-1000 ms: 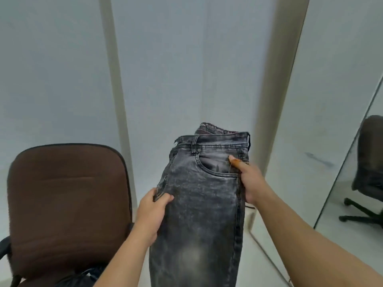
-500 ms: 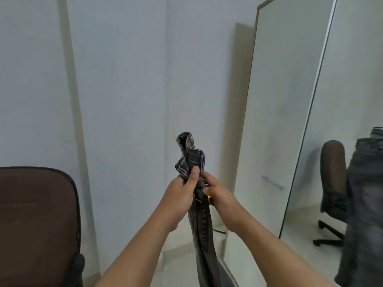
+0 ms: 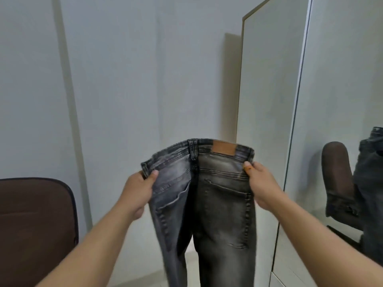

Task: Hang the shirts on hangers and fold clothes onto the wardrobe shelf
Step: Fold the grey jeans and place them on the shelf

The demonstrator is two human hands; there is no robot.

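A pair of faded grey-black jeans (image 3: 215, 199) hangs in the air in front of me, back side toward me, with a brown leather patch on the waistband. My left hand (image 3: 137, 192) grips the left end of the waistband. At the right end, my right hand (image 3: 262, 185) pinches the waistband. The legs drop out of view below the frame. No hanger or wardrobe shelf is in view.
A brown office chair (image 3: 35, 228) stands at the lower left. A white wardrobe door (image 3: 267, 112) stands ajar at the right, and beside it a mirror (image 3: 342, 100) reflects the chair and jeans. A pale wall lies ahead.
A moment ago both hands held the jeans bunched together at the waist. They have moved apart and spread the waistband flat, showing the back of the jeans.
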